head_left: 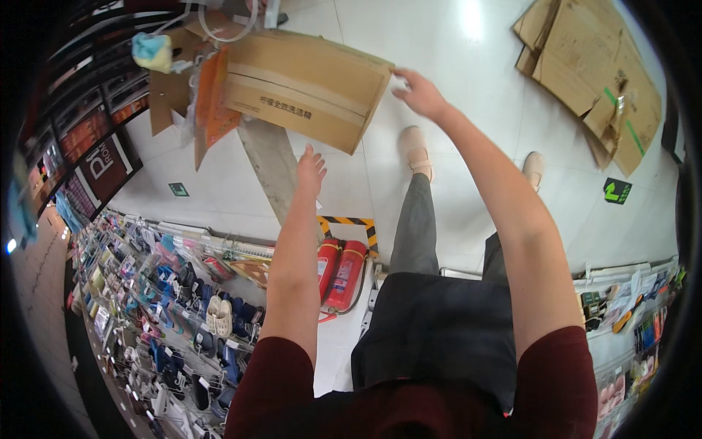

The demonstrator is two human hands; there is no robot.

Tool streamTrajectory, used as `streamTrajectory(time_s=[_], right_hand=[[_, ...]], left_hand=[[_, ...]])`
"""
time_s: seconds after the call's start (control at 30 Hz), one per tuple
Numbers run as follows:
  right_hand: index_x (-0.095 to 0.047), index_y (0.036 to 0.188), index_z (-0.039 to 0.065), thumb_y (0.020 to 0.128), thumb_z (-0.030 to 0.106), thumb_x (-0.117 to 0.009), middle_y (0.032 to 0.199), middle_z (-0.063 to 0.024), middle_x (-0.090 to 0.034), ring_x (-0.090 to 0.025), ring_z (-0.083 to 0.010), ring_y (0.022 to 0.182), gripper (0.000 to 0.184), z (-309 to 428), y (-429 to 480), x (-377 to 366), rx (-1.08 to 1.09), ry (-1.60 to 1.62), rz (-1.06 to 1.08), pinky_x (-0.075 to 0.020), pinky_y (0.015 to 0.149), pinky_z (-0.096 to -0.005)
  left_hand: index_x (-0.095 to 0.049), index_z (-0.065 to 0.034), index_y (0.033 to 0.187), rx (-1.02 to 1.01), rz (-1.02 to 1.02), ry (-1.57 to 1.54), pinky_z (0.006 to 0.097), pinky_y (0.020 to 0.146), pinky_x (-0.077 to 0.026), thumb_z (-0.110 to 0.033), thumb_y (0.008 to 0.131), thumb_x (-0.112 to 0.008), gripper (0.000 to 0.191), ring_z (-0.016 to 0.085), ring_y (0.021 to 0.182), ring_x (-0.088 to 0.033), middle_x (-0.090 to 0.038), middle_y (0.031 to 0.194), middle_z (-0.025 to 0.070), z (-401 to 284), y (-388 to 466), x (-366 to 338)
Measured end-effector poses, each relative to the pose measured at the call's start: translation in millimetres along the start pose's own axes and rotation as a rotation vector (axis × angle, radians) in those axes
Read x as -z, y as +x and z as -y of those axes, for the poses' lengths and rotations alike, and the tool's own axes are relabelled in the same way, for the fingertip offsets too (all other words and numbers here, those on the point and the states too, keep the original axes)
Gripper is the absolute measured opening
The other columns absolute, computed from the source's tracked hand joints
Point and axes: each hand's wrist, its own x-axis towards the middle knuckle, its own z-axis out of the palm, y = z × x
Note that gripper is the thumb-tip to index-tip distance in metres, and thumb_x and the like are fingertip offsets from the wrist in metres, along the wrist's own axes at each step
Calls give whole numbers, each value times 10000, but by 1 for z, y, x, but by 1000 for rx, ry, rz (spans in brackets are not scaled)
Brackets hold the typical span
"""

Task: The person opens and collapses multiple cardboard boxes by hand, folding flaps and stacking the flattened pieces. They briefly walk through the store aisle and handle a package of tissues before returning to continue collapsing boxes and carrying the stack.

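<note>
A tan cardboard box (307, 82) with printed writing lies in front of me, above the floor tiles in the picture. My right hand (419, 93) reaches its far right corner; the fingertips meet or nearly meet the edge, with the thumb spread away from it. Below the box's near edge is my left hand (312, 170), fingers apart and nothing in them. A small gap shows between that hand and the cardboard. Against the box's left end stands an orange-printed cardboard piece (211, 101), with clear plastic wrap (188, 129) beside it.
Flattened cardboard (595, 71) lies on the floor at right. Two red fire extinguishers (345, 274) stand inside black-and-yellow floor tape (351, 221). A shelf of slippers (219, 315) runs along the left, and another goods rack (630, 318) is at lower right. A blue-and-yellow cloth (152, 52) is at upper left.
</note>
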Motion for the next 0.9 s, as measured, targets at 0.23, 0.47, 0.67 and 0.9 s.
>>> streamTrajectory(time_s=[0.23,0.47,0.67,0.9], right_hand=[[-562,1330,34,843,317,-630,1306,-171,-599,-525,-345,1234,567,-13,44,-45,-45,64,32,-419,1043,-392],[-669,1169,140,768,454,-717,1137,-65,-625,-519,-278,1097,512,104,-98,33,482,-239,-370,-343,1035,-456],[-686,932,116,771,408,-701,952,-25,-573,-501,-242,1065,334,145,-146,91,557,-462,-356,-303,1097,-427],[-638,928,97,827,252,-655,947,-45,-561,-539,-242,1007,186,10,-161,142,644,-593,-68,-305,1139,-424]], left_hand=[[-333,-144,1488,-43,34,-391,499,1115,-342,-541,930,-589,731,316,1390,-369,-351,1514,109,6,34,-49],[-355,-158,1481,15,307,-329,483,1125,-358,-450,1019,-423,551,258,1364,-431,-442,1484,62,30,-142,-64],[-535,-129,1319,348,512,-476,444,987,-490,-522,975,-421,534,234,1154,-596,-590,1339,48,97,-281,-172],[-594,-41,1170,500,662,-194,404,902,-534,-312,969,-554,340,248,955,-659,-673,1062,120,168,-284,-251]])
